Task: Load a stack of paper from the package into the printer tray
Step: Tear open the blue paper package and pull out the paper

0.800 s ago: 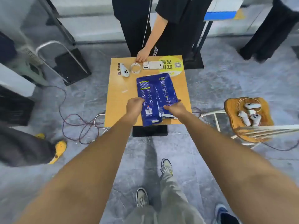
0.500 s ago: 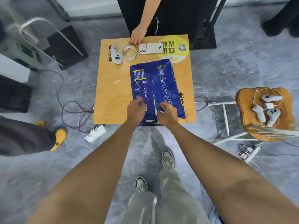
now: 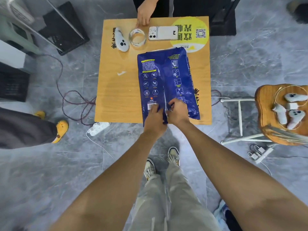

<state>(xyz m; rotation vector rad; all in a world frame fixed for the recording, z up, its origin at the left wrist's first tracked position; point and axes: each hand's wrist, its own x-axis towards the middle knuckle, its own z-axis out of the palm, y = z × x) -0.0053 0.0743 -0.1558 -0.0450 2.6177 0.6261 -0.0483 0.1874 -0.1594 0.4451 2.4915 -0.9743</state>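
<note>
A blue paper package [image 3: 168,77] with white icons and yellow labels lies flat on the small wooden table [image 3: 120,90], its near end at the table's front edge. My left hand [image 3: 154,116] and my right hand [image 3: 177,110] sit side by side on that near end, pinching the wrapper along its centre seam. The paper inside is hidden by the wrapper. No printer tray is in view.
At the table's far side lie a white controller [image 3: 122,41], a tape roll [image 3: 137,37] and a white phone [image 3: 163,33], with another person's hand [image 3: 143,18] beside them. A wooden stool [image 3: 266,104] holding controllers stands right. Cables and a power strip [image 3: 98,128] lie on the floor left.
My hands have moved from the package's outer edges inward to meet at its centre seam near the front end. The view has tilted down and drawn closer to the table.
</note>
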